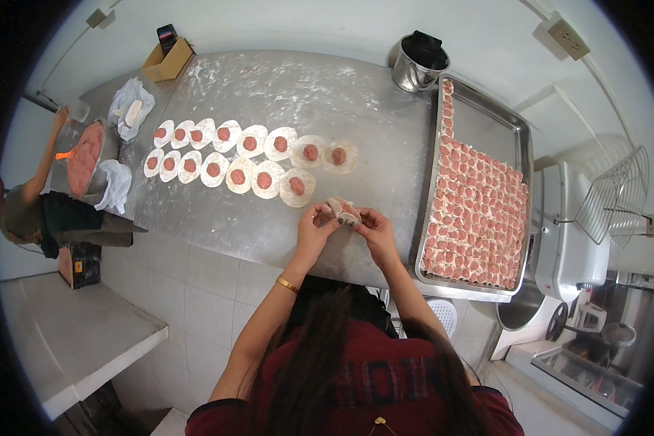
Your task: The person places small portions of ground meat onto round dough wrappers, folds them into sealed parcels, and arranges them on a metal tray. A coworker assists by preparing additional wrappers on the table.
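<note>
Between my left hand (pixel 315 221) and my right hand (pixel 375 229) is a half-folded dumpling (pixel 344 208), a pale wrapper around pink filling. Fingers of both hands pinch its edges, just above the steel table (pixel 385 138). Two rows of round wrappers lie flat to the left, each with a ball of pink filling; the nearest wrapper (pixel 297 188) is just beyond my left hand. On the right, a large metal tray (pixel 528 145) holds many small open-topped dumplings (pixel 479 211) packed side by side, with bare metal showing at its far right.
A steel pot (pixel 418 67) stands behind the tray. At the far left sit a bowl of pink filling (pixel 87 156) with an orange-handled tool, and white plastic bags (pixel 131 105). A co-worker's hand (pixel 61 118) is near a clear container there. A cardboard box (pixel 168 61) stands at the back.
</note>
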A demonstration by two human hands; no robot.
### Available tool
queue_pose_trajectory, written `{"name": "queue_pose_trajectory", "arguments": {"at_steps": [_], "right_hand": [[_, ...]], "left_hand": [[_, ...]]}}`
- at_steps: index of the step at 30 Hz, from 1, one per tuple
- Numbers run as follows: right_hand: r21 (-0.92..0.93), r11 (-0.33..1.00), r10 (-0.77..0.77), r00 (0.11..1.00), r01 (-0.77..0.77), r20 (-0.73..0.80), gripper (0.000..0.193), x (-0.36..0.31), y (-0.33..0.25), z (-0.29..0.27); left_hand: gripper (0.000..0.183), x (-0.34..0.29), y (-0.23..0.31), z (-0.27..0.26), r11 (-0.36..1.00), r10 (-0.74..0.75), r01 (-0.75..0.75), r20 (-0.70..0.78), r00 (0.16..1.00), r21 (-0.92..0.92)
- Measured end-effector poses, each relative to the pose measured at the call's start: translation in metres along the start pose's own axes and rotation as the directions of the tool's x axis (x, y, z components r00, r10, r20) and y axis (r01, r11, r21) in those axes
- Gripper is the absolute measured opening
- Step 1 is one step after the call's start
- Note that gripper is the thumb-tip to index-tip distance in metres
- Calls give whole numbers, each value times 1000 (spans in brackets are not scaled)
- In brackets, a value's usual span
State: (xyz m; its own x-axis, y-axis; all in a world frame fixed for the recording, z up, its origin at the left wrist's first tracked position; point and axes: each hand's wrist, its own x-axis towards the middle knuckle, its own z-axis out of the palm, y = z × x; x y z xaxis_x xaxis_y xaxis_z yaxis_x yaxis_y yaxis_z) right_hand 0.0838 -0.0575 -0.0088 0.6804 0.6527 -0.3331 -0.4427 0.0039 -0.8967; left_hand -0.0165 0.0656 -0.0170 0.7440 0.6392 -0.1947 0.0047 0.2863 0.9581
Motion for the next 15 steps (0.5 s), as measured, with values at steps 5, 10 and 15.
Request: {"name": "queue_pose_trajectory", "arguments": {"at_steps": [5,10,15], "right_hand": [[-319,948,-17,1000,12,-14,36,11,19,-25],[-334,935,-109,993,119,48,35,-4,1,-17],[-494,838,-230,971,233,69,31,-7,9,-20]], "left_hand": [[19,-6,14,1,972,-137,154,103,985,-177],[15,-5,-5,-4,886,119,-158,115,986,437],[19,-11,-11,3,872,110,-189,197,974,452]]}}
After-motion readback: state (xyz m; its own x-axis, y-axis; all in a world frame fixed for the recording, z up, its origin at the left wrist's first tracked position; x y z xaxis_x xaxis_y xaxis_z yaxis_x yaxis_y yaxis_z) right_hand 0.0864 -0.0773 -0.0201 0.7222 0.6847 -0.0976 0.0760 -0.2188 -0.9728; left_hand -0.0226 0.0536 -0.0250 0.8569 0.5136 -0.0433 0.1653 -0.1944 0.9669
